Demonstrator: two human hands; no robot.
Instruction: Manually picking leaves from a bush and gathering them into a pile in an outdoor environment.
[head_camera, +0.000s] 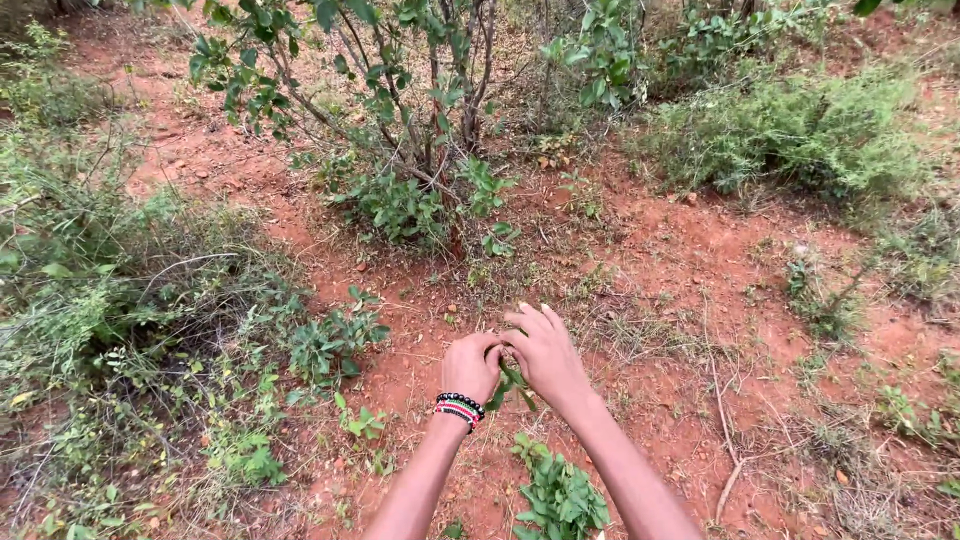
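both hands, left hand (470, 366) and right hand (545, 355), pinch a leafy sprig (510, 385); it looks thin and might tear or drop onto the red soil (680, 260).

Both bare arms reached forward, the left hand (470, 366) curled closed and touching the right hand (545, 355), whose fingers (528, 320) partly extended.

No packages, labels, signs or screens anywhere in view.
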